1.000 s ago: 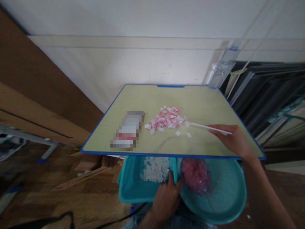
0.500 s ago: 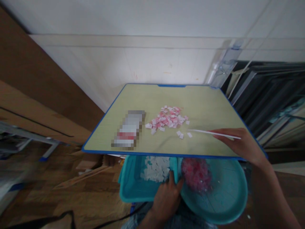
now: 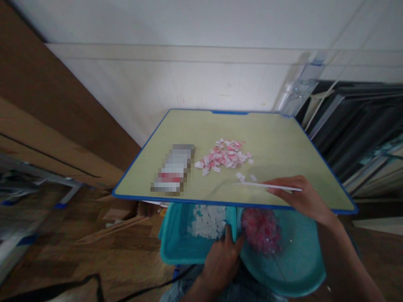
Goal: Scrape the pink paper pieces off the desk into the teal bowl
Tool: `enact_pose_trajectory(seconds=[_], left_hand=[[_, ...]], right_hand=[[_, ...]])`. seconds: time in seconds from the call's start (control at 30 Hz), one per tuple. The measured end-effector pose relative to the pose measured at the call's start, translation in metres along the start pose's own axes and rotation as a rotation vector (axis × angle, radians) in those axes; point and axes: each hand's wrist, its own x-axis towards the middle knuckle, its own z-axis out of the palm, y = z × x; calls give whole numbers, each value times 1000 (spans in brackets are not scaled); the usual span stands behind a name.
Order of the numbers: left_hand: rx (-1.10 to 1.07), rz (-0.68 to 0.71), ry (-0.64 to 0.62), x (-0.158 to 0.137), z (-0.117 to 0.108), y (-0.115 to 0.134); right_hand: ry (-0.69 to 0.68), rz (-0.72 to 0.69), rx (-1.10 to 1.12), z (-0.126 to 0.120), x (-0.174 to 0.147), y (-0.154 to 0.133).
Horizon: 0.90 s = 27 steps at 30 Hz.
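My right hand (image 3: 297, 195) pinches a slim white tweezers-like tool (image 3: 267, 186) above the front right of a pale yellow-green board (image 3: 270, 142) with a blue edge. The tool's tip points left, close to a few loose white paper pieces (image 3: 241, 178). Behind them lies a pile of small pink and white pieces (image 3: 225, 156). My left hand (image 3: 222, 260) is below the board, its fingers closed over the right rim of a teal rectangular basin (image 3: 176, 256). Many white scraps (image 3: 208, 222) lie inside that basin.
A phone-like blurred object (image 3: 174, 167) lies on the board's left side. A round teal basin (image 3: 302, 268) holds a pink, shiny clump (image 3: 261, 230). At the back right stand a clear bottle (image 3: 300, 90) and dark panels (image 3: 362, 113). A black strap (image 3: 78, 283) crosses the lower left.
My right hand has moved left and toward me with the white tool, its tip now nearer the loose pieces. My left hand stays at the basin rim. The view has shifted slightly.
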Motion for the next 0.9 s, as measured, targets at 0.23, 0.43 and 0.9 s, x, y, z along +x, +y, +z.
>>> enact_pose_trajectory(seconds=[0.23,0.43,0.9], left_hand=[[-2,17,17,0,4,-1],[16,26,42,1,6,-2],[28,17,20,0,0,1]], right_hand=[[127,74,-163,-15,-3,15],[83,-7,-120,-7,12,14],[1,-150,-4,-10,10,-2]])
